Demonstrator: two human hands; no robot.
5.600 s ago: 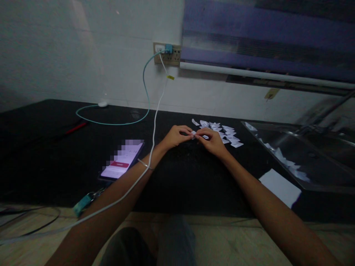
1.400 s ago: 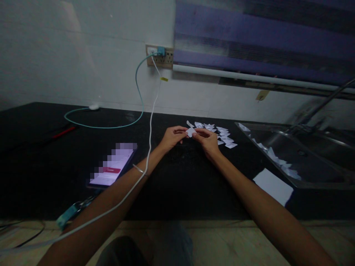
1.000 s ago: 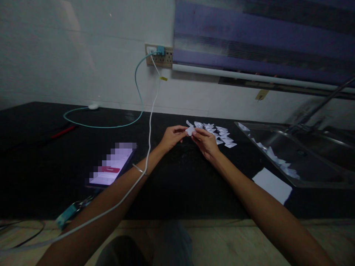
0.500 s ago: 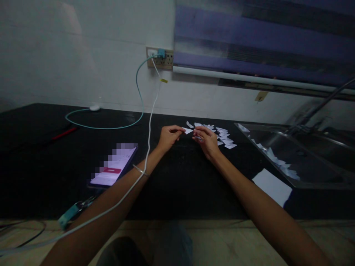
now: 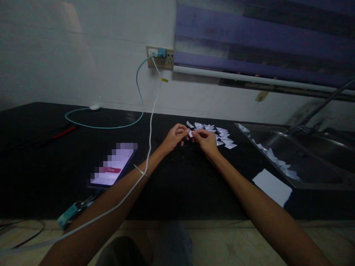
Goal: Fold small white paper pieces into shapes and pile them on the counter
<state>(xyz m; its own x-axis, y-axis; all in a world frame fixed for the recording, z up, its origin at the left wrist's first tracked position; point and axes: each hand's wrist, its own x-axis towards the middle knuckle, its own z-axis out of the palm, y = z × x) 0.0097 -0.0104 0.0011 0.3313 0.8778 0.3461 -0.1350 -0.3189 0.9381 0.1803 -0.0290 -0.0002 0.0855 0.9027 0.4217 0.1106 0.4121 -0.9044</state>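
A small piece of folded white paper point(image 5: 190, 134) is pinched between both hands above the dark countertop point(image 5: 177, 184). My left hand point(image 5: 175, 137) grips its left side with thumb and fingers. From the right, my right hand point(image 5: 206, 141) closes on its other side; the fingers cover most of the paper. Just behind the right hand lie several folded white paper pieces point(image 5: 226, 137), pointed in shape. A curved paper scrap point(image 5: 189, 124) rests behind the fingertips.
More folded papers point(image 5: 280, 162) line the edge of the metal sink point(image 5: 318, 162). A stack of white paper point(image 5: 271, 186) lies by my right forearm. At left are a lit phone point(image 5: 113, 170) and a teal key fob point(image 5: 68, 216). A white cable point(image 5: 150, 136) crosses my left forearm.
My left hand has moved slightly right, closer to my right hand. The paper showed as a pointed triangle between them; now the fingers hide most of it.
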